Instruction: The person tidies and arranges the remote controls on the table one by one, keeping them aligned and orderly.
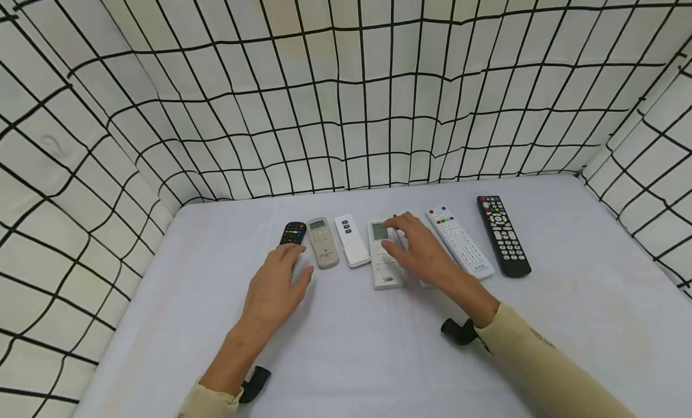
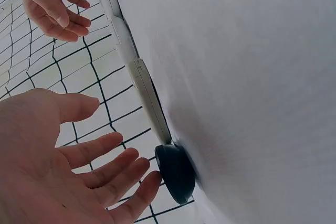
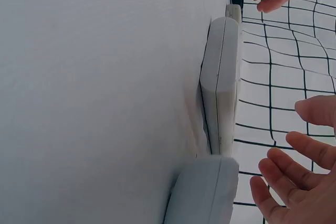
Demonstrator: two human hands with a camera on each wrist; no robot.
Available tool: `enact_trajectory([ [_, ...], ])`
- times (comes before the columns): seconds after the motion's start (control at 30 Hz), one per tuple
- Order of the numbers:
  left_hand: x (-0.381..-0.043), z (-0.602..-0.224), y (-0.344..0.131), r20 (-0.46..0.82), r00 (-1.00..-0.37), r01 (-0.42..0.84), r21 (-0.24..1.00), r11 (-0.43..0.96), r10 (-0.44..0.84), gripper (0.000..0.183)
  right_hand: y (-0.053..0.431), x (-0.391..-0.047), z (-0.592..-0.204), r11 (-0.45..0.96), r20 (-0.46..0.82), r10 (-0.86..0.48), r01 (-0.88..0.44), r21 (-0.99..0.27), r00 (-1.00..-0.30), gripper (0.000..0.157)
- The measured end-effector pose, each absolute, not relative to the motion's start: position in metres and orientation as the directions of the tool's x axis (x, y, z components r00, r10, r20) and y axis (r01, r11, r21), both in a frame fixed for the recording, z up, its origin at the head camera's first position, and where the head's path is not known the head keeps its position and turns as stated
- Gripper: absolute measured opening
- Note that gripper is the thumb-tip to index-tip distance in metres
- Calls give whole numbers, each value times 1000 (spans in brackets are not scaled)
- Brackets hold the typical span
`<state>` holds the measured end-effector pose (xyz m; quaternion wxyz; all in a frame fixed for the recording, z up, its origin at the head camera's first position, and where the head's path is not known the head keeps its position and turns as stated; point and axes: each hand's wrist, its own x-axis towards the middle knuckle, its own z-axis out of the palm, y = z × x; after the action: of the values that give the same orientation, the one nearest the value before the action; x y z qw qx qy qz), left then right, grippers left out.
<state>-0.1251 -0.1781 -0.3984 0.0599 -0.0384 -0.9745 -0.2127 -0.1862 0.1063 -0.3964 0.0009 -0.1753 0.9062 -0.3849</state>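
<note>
Remotes [image 1: 385, 265] lay in an uneven row across the frame's middle, apparently all set out, perhaps with straightening to finish; our left grip [image 1: 274, 286] and right grip [image 1: 424, 250] were relaxed, grasping nothing.

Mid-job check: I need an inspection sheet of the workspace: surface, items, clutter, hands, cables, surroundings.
Surface: white cloth, faintly wrinkled.
Items: seven remotes in a row, left to right: small black remote, beige remote, small white remote, white remote with a screen, partly hidden white remote, white remote with coloured buttons, long black remote.
Clutter: nothing seen.
Left hand: relaxed fingers at the small black remote, contact unclear.
Right hand: fingers apart over the white remote with a screen, holding nothing.
Wrists: black fitting at each.
Cables: nothing seen.
Surroundings: black grid against white backing.
</note>
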Motion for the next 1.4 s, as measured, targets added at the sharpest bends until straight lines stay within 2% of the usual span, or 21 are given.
enact_trajectory([
  [0.43, -119, -396, -185, 122, -993, 54, 431, 901, 1, 47, 92, -188, -398, 591, 147, -364, -350, -727, -920, 39],
  [0.77, -114, -396, -192, 164, -986, 64, 418, 906, -6, 45, 82, -191, -401, 614, 124, -372, -344, -710, -920, 38],
  [1.4, -107, -394, -206, 131, -991, 20, 432, 902, -41, 48, 72, -196, -399, 588, 122, -400, -357, -726, -908, 39],
])
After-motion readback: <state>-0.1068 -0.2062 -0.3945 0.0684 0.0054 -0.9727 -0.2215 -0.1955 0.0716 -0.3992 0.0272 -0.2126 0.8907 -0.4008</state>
